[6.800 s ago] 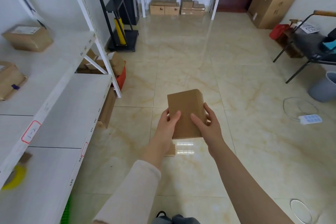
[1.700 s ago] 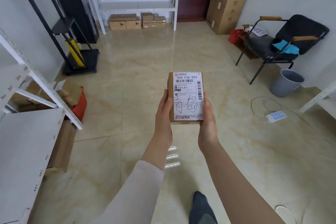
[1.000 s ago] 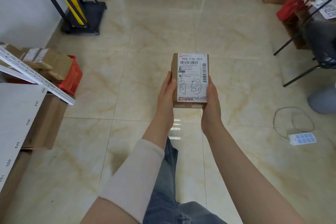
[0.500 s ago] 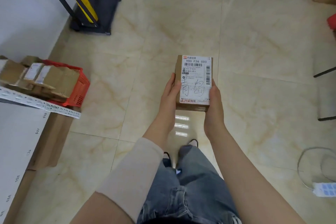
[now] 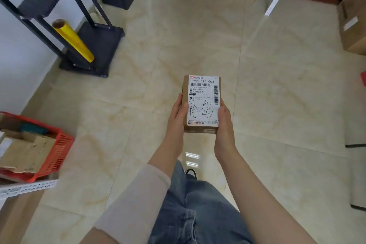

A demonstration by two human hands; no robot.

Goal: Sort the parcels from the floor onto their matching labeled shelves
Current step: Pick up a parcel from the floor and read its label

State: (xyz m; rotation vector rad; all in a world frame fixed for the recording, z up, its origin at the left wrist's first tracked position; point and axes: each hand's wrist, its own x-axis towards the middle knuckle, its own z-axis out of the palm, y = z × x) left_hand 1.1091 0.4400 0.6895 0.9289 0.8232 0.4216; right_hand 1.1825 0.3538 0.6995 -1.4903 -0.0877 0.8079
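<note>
The left hand (image 5: 176, 117) grips the left side of a small brown parcel (image 5: 202, 128), its thumb lying over the edge of the white label (image 5: 204, 99) and its fingers hidden underneath. The right hand (image 5: 223, 123) grips the opposite side the same way, thumb along the label's right edge. The parcel sits between both palms, label up, roughly level, held above the tiled floor (image 5: 277, 85). Both forearms reach forward, bent slightly inward. A red basket (image 5: 59, 150) of cardboard stands at the left, and a yellow roll (image 5: 72, 39) leans in a black stand (image 5: 99, 49).
</note>
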